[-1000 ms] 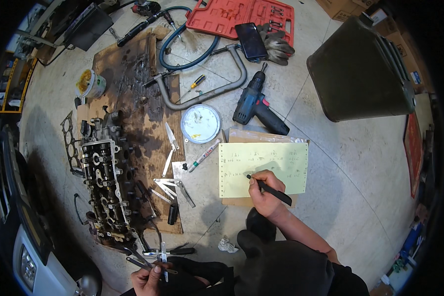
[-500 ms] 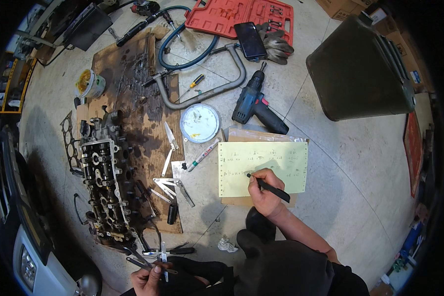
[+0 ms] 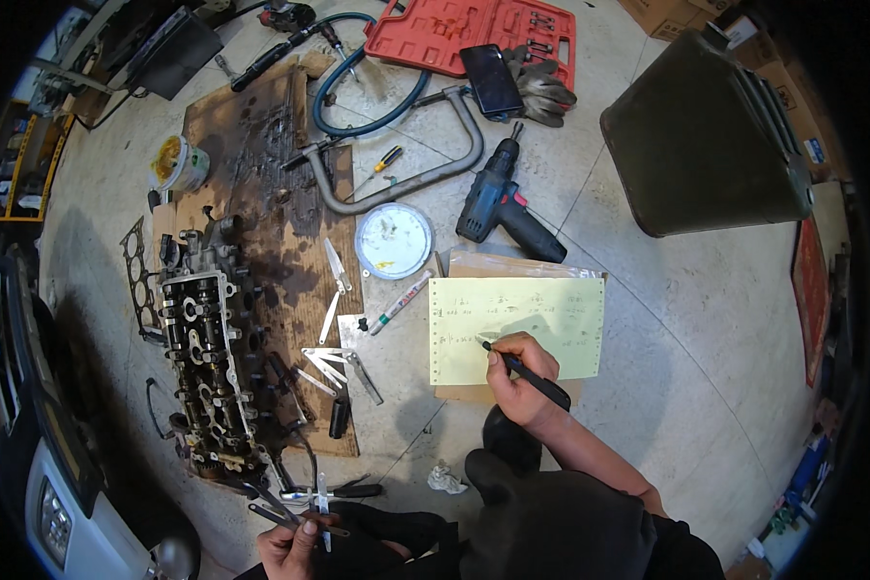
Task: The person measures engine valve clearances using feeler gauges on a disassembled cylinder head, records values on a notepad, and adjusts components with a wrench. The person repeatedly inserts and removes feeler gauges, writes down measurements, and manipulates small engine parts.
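Observation:
Fingers of my right hand (image 3: 525, 387) are closed around a black pen (image 3: 543, 385), its tip on the left half of a yellow sheet of paper (image 3: 464, 367) with handwriting. The sheet rests on a piece of cardboard (image 3: 483, 263). At the lower left, my left hand (image 3: 288, 553) pinches a feeler gauge (image 3: 278, 512) with its thin metal blades fanned apart. Beyond it lies an engine cylinder head (image 3: 208, 362) with its camshafts exposed. More fanned-out metal blades (image 3: 327, 365) lie beside the cylinder head, on and next to the stained cardboard (image 3: 290, 232).
A paint marker (image 3: 399, 303) and a round white lid (image 3: 393, 242) lie left of the paper. Behind it are a cordless drill (image 3: 507, 208), a C-shaped metal clamp (image 3: 406, 188), a phone (image 3: 493, 82), gloves (image 3: 546, 95) and a red tool case (image 3: 425, 43). A dark metal can (image 3: 696, 135) stands far right.
The outer end of the pen has dipped slightly toward me while its tip stays on the paper. My left hand keeps its place with the feeler gauge.

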{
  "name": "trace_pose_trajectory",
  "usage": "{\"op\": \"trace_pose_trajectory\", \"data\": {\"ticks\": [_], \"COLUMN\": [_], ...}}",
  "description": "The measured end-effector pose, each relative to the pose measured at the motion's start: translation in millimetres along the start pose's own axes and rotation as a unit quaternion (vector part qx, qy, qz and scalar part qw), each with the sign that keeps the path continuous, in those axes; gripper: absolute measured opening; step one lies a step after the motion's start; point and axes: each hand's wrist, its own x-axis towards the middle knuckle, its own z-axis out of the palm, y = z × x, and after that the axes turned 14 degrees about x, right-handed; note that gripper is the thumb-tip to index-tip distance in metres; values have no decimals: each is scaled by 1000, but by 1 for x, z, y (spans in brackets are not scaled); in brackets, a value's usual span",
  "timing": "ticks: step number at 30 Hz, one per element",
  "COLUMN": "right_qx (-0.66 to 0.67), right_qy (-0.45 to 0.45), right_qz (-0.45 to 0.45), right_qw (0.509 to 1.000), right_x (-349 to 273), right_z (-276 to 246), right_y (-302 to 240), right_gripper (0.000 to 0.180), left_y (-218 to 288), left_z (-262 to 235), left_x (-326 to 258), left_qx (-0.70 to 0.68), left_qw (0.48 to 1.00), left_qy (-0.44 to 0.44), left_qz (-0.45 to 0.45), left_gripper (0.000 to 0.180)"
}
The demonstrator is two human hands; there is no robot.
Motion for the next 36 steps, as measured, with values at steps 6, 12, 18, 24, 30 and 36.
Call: {"op": "trace_pose_trajectory", "data": {"ticks": [6,12,18,24,30,36], "right_qx": [25,-64,-203,-332,-278,-231], "right_qy": [-61,-159,-44,-114,-206,-227], "right_qz": [-110,-141,-147,-133,-184,-241], "right_qw": [992,975,967,927,920,915], "right_x": [-13,-6,51,78,118,137], "right_z": [-4,-7,-51,-74,-43,-3], "right_y": [-21,-35,-36,-42,-78,-110], "right_gripper": [14,19,41,46,20,16], "left_y": [-1,12,36,32,21,-1], "left_z": [0,0,-42,-95,-109,-101], "left_x": [-4,-7,-13,7,33,19], "left_qx": [-5,10,95,179,70,-24], "left_qw": [1000,1000,994,982,992,991], "left_qy": [12,-25,-52,-38,-14,-15], "left_qz": [-18,-12,-13,50,101,133], "left_gripper": [26,25,25,28,29,25]}}
